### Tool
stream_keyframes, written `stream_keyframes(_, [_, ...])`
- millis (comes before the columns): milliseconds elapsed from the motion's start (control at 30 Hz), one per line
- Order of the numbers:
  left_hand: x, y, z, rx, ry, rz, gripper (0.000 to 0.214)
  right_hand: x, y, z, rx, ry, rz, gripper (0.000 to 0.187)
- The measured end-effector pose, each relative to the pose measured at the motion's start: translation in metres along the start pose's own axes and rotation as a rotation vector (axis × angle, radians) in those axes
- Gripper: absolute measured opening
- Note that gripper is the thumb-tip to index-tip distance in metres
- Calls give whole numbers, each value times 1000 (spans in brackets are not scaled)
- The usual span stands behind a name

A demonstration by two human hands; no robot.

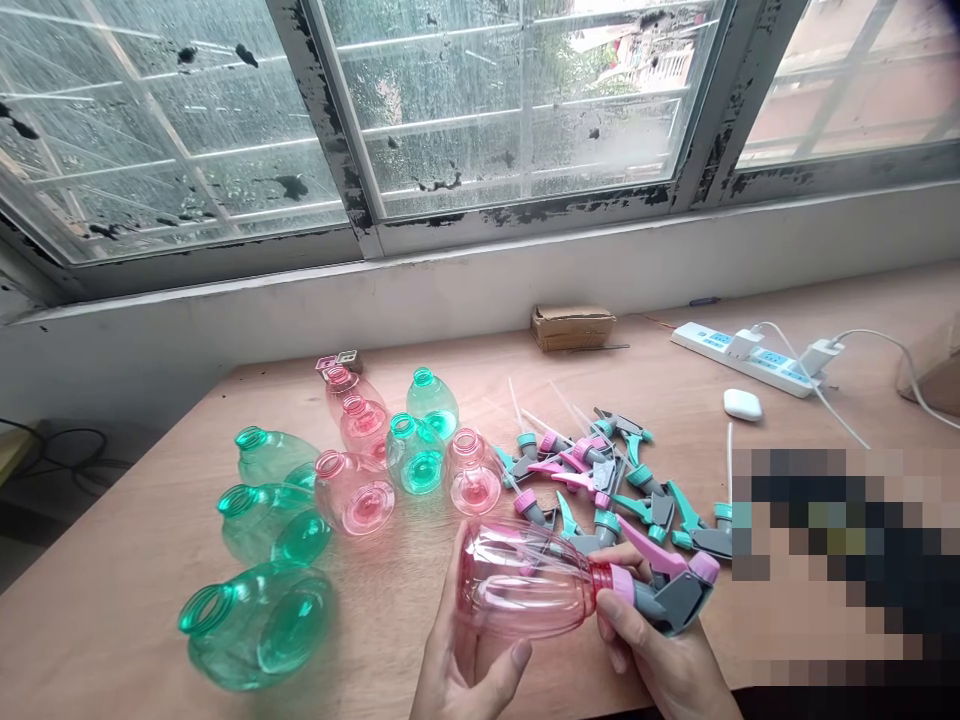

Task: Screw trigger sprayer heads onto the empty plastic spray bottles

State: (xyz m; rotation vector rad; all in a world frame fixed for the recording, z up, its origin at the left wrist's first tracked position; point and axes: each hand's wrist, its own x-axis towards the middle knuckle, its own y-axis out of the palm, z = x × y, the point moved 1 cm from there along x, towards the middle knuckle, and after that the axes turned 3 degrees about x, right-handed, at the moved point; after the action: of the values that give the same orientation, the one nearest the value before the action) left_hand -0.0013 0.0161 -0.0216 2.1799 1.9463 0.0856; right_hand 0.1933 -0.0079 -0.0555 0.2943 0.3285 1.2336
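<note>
A clear pink spray bottle (525, 590) lies sideways between my hands, its base to the left. My left hand (472, 650) is wrapped round the body near the base. At the neck, my right hand (652, 640) grips the pink collar of the grey and pink spray head (675, 585), which sits on the bottle's mouth. A thin dip tube shows through the bottle wall. Just beyond my hands lies a pile of spray heads (600, 470), some pink and grey, some green and grey. How far the collar is screwed on I cannot tell.
Open-topped green bottles (259, 625) and pink bottles (356, 495) stand or lie on the left of the wooden table (390, 640). At the back are a cardboard box (572, 328), a power strip (750, 360) with cables, and a white case (742, 404). A blurred patch covers the right.
</note>
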Motion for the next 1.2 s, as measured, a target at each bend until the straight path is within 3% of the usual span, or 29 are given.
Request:
stream_keyframes(167, [-1, -3, 13, -9, -13, 1, 97, -1, 0, 0, 8, 2, 13, 39])
stream_keyframes(367, [-2, 4, -12, -28, -18, 81, 85, -1, -1, -1, 2, 6, 34, 39])
stream_keyframes(533, [1, 8, -22, 13, -34, 40, 73, 0, 0, 1, -3, 10, 31, 41])
stream_keyframes(833, [3, 9, -18, -62, -21, 38, 76, 0, 0, 2, -22, 11, -2, 44])
stream_keyframes(1067, [0, -6, 2, -17, -56, -35, 82, 0, 1, 1, 21, -1, 11, 40])
stream_keyframes(1200, [-1, -4, -1, -81, -70, 38, 91, 0, 3, 1, 53, -16, 0, 42])
